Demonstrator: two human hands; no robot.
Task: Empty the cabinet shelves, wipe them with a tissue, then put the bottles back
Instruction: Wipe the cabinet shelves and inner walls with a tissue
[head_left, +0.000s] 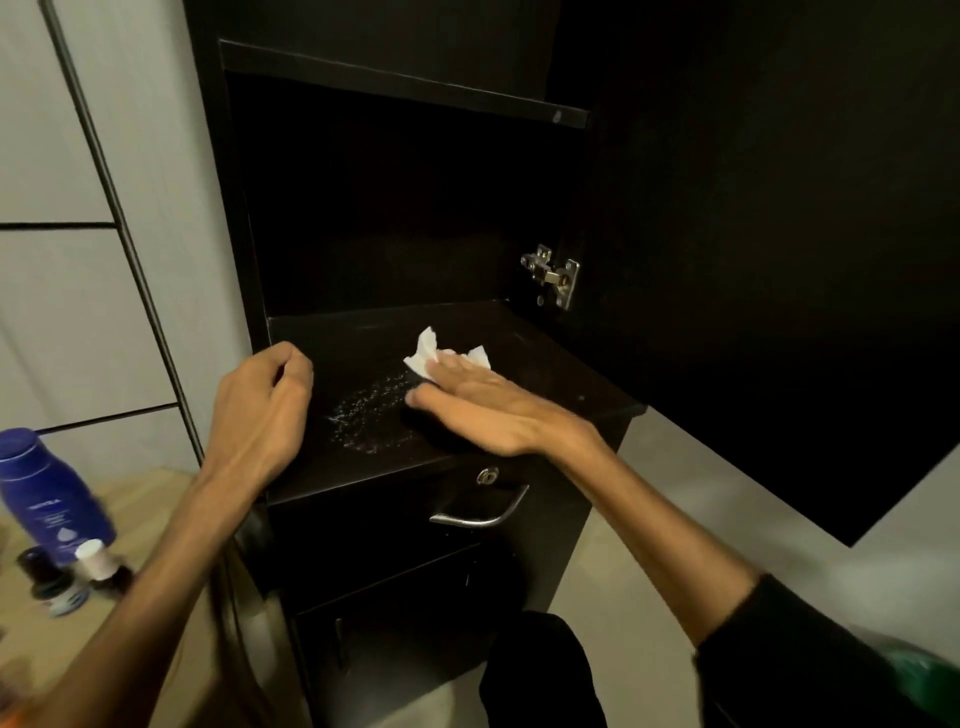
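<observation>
The black cabinet's lower shelf (545, 364) holds no bottles and shows a patch of pale specks (371, 415) near its front. My right hand (483, 410) lies flat with straight fingers, pressing a crumpled white tissue (431, 353) onto the shelf. My left hand (265, 405) hovers at the shelf's left front with its fingers loosely curled, holding nothing. The upper shelf (405, 85) edge shows above, dark and bare where visible. A blue lotion bottle (49, 499) and two small bottles (49, 582) (101, 564) stand on a wooden surface at the lower left.
The open cabinet door (779, 260) hangs to the right on a metal hinge (553, 275). Below the shelf is a drawer with a keyhole and a metal handle (480, 512). A pale wall with dark trim (130, 249) lies left.
</observation>
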